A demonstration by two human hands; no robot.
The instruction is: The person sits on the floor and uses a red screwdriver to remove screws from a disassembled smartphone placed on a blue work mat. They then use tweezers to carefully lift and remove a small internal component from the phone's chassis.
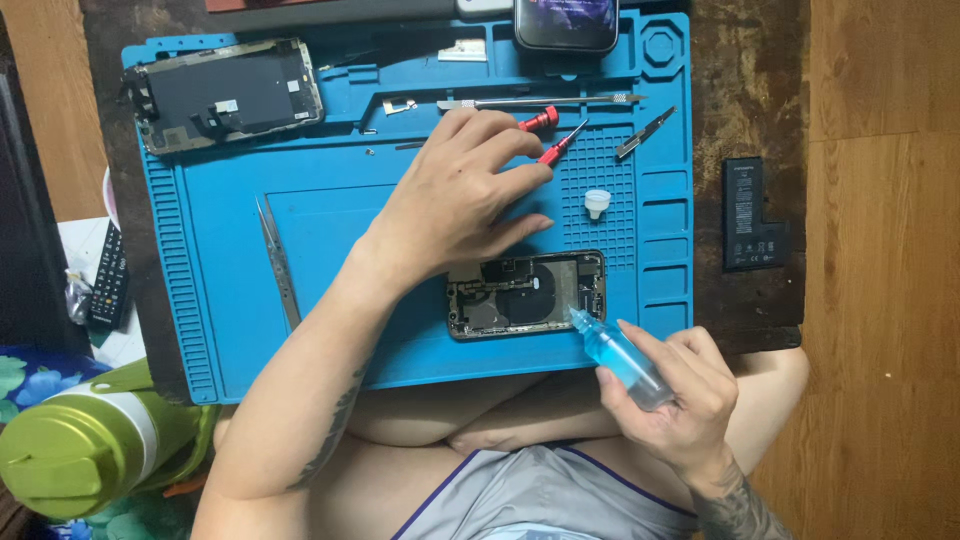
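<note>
While my right hand (672, 395) grips a small blue dropper bottle (620, 357), its nozzle tipped toward the near right corner of the opened phone chassis (525, 294), my left hand (462, 195) reaches to the far side of the blue repair mat (330, 330). Its fingers are loosely spread, the fingertips touching a red-handled screwdriver (557, 148), with a second red screwdriver (538, 121) just beyond; I hold nothing in that hand.

I judge the bottle light and soft-walled, so a firm squeeze would spill; it is best held round the middle, as it is now. Its white cap (597, 203) stands apart on the mat's gridded patch. The chassis looks stiff but fragile inside, with bare boards and a coil showing, and is safest taken by its long outer edges.

Tweezers (278, 262) lie on the mat to the left, a second pair (645, 132) to the far right, and a long metal tool (540, 101) lies in the far tray. A detached phone screen (228, 95) rests at the far left corner, a black battery (752, 215) off the mat to the right. The chassis sits close to the mat's near edge, above my lap; the widest open room lies on the flat centre of the mat, to the left of it.
</note>
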